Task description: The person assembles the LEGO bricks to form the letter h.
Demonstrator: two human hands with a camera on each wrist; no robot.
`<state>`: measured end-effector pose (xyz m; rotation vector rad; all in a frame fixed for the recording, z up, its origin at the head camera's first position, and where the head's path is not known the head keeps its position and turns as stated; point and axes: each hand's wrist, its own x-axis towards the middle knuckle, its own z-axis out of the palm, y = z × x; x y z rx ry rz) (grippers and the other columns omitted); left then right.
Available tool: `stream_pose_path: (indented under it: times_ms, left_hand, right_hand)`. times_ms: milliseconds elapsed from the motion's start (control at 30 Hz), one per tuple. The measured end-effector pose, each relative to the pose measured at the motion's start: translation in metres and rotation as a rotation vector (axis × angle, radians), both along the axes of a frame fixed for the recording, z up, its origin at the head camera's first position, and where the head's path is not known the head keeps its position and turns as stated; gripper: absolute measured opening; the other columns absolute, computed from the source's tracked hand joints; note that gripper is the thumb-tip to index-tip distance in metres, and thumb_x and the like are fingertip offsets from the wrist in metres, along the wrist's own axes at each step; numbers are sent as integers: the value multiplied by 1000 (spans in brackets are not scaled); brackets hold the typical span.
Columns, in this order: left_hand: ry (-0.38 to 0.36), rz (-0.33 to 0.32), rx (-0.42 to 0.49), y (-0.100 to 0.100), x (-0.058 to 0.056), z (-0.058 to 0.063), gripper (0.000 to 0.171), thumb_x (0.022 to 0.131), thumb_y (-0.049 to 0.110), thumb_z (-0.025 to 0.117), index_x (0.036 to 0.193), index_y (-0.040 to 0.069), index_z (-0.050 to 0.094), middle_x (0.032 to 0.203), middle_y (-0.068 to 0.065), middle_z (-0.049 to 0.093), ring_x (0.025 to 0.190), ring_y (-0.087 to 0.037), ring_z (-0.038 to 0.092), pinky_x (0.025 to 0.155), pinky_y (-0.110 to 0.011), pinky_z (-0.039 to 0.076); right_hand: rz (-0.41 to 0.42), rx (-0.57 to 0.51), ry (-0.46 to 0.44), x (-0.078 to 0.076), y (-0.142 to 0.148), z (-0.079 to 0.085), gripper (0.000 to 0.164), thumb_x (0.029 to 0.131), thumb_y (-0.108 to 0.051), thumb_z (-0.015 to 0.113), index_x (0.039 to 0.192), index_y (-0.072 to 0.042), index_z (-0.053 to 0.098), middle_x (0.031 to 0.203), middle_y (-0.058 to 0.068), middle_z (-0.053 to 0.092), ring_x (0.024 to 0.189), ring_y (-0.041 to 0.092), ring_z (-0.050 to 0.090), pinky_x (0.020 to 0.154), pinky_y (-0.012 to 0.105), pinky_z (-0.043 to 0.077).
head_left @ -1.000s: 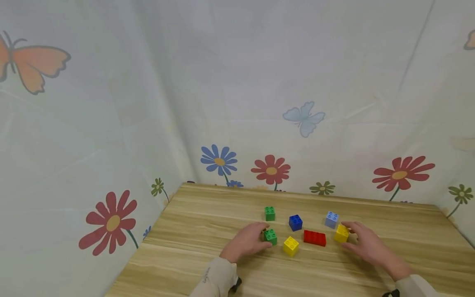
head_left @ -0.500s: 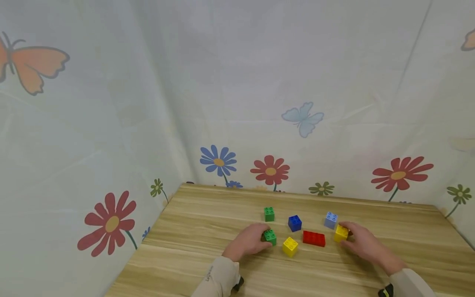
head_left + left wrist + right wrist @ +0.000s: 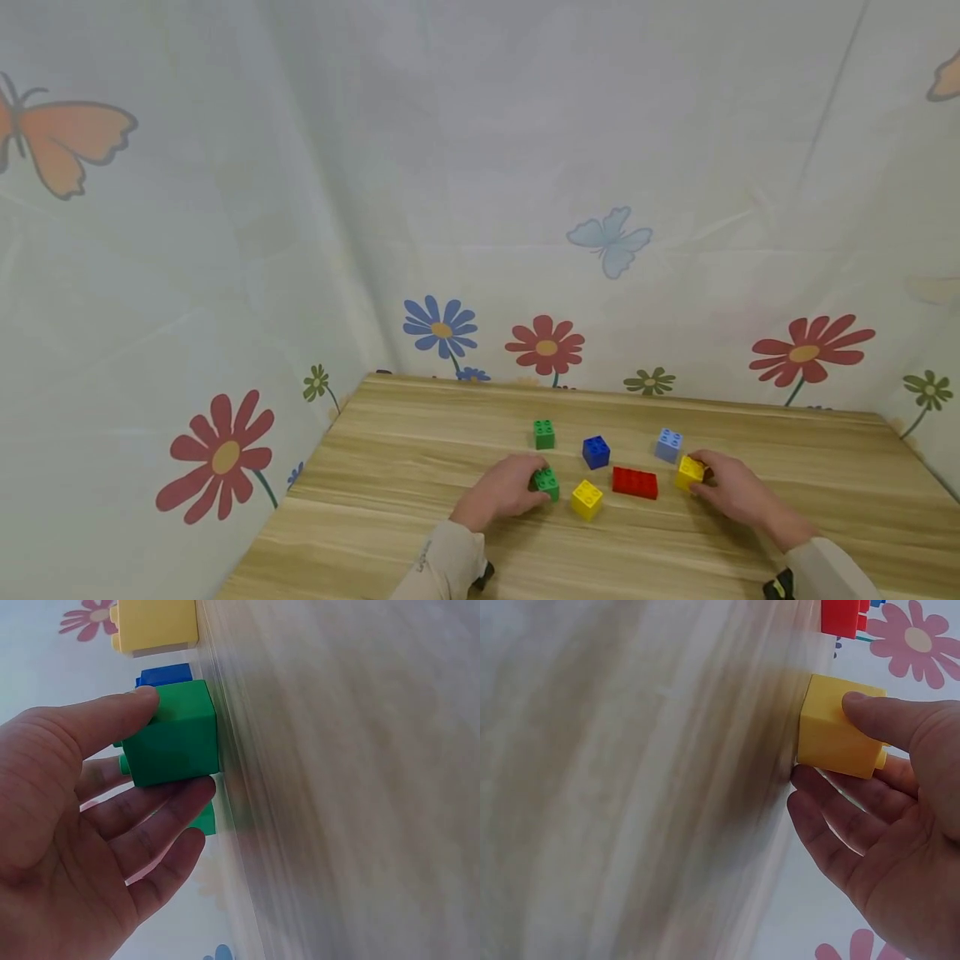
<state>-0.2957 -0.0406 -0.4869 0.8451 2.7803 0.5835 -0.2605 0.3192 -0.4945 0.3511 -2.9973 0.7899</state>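
My left hand (image 3: 504, 490) pinches a green toy brick (image 3: 176, 735) between thumb and fingers on the wooden table. On the right, my right hand (image 3: 738, 490) grips a yellow toy brick (image 3: 840, 724), thumb on one side and fingertips on the other. Between the hands lie a second yellow brick (image 3: 587, 499) and a long red brick (image 3: 634, 482). Farther back are another green brick (image 3: 543, 434), a dark blue brick (image 3: 596, 452) and a light blue brick (image 3: 669, 445), the last just behind the held yellow one.
The wood-grain table (image 3: 390, 467) ends at the back and left against a pale curtain (image 3: 465, 167) printed with flowers and butterflies. All the loose bricks sit studs up around the table's middle.
Around the yellow brick the right hand's fingers have closed in. The left hand's thumb and fingers have drawn tighter on the green brick. The loose bricks stay put.
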Motion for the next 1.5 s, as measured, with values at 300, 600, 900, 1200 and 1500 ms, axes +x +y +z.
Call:
stream_pose_path:
  times_ms: [300, 600, 900, 1200, 1500]
  left_hand:
    - [6, -6, -17, -5, 6, 2, 29, 86, 32, 70, 110, 19, 59, 82, 12, 54, 71, -5, 48, 66, -24, 43]
    - [3, -8, -48, -9, 14, 5, 35, 86, 36, 69, 115, 18, 59, 85, 11, 56, 72, -5, 48, 68, -25, 44]
    - [11, -25, -46, -12, 21, 6, 33, 85, 37, 70, 111, 17, 61, 83, 12, 55, 70, -4, 47, 65, -23, 42]
    - [-2, -49, -59, -13, 31, 8, 30, 86, 37, 69, 111, 22, 61, 89, 13, 58, 73, -2, 48, 67, -23, 44]
    - [-12, -111, -45, -12, 35, 7, 32, 86, 36, 69, 114, 23, 61, 91, 16, 58, 74, 1, 48, 69, -20, 44]
  right_hand:
    - [-16, -18, -28, 8, -3, 7, 38, 84, -12, 71, 114, 6, 54, 101, 10, 61, 88, 23, 58, 78, 45, 50]
    - [14, -51, -17, 17, -5, 11, 39, 85, -15, 70, 114, 5, 54, 101, 8, 61, 89, 24, 58, 76, 44, 51]
    - [-2, -73, -86, 34, -22, 31, 39, 85, -16, 70, 117, 1, 54, 105, 7, 60, 90, 21, 57, 78, 43, 52]
    - [8, -62, -81, 46, -38, 37, 43, 83, -18, 73, 119, -3, 55, 110, 6, 61, 92, 20, 59, 77, 41, 52]
    - [51, -46, -66, 53, -54, 40, 44, 82, -19, 74, 120, -6, 58, 114, 6, 61, 92, 18, 58, 75, 38, 53]
